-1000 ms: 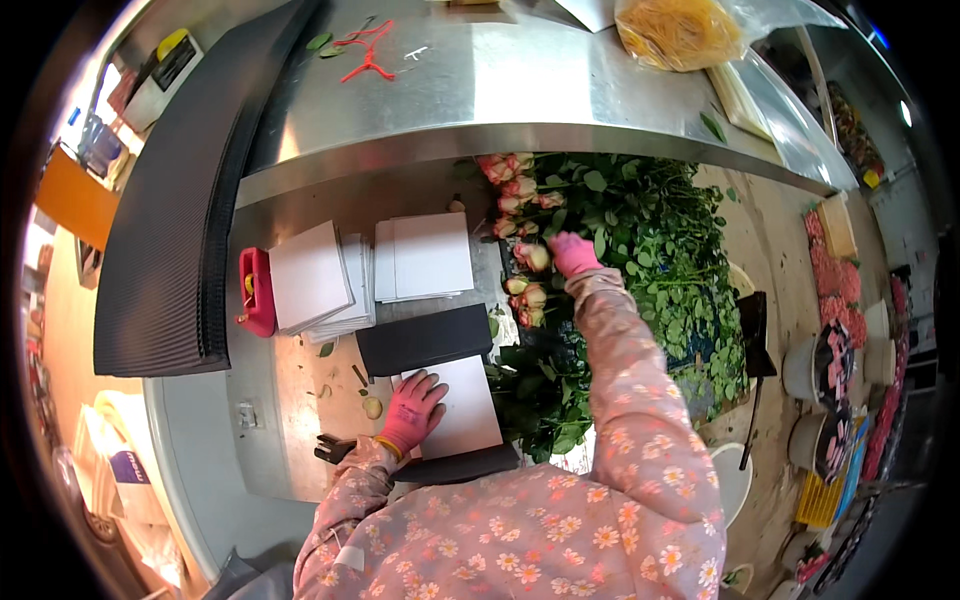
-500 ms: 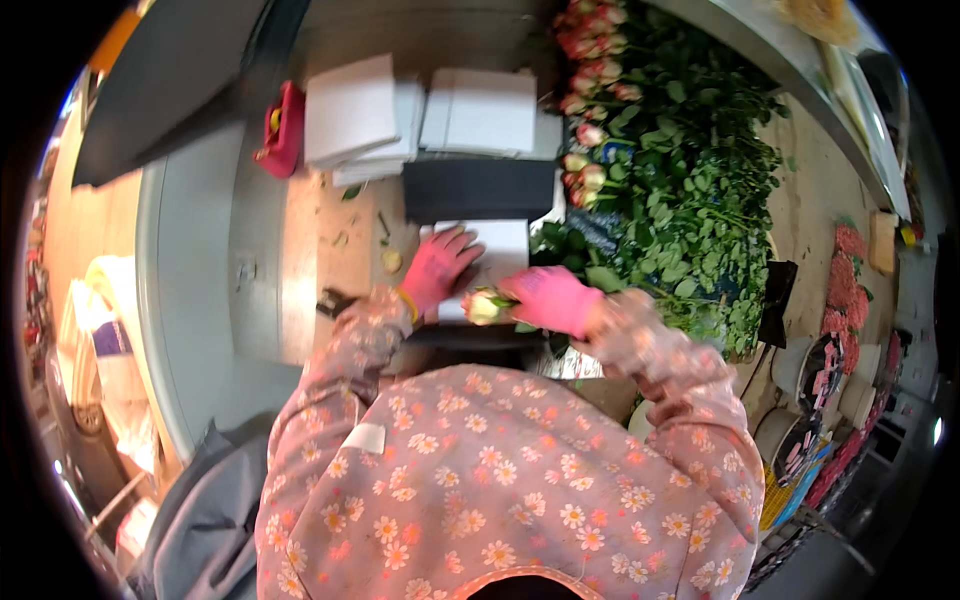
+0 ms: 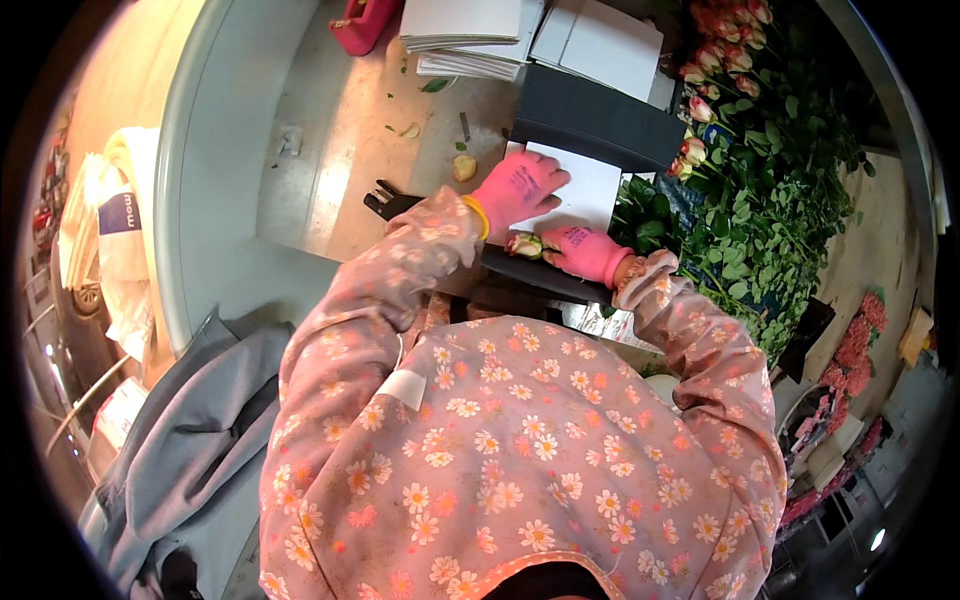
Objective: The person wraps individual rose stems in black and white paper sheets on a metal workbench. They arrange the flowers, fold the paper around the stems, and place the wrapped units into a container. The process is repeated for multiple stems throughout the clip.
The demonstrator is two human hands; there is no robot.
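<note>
Rose point(image 3: 524, 245) is being gripped behind its bloom by right hand point(image 3: 586, 253), near white sheet's point(image 3: 592, 190) lower edge; sheet is being partly covered by left hand point(image 3: 521, 189), fingers extended. Light grip is being called for, bloom uncrushed.

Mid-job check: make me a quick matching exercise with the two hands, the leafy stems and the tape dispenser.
1. left hand
2. right hand
3. leafy stems
4. tape dispenser

A. green, right of the white sheet
B. holding a rose
C. pink, at the picture's top edge
D. open over the white sheet, no flower held

Pairs: 1-D, 2-B, 3-A, 4-C
</note>
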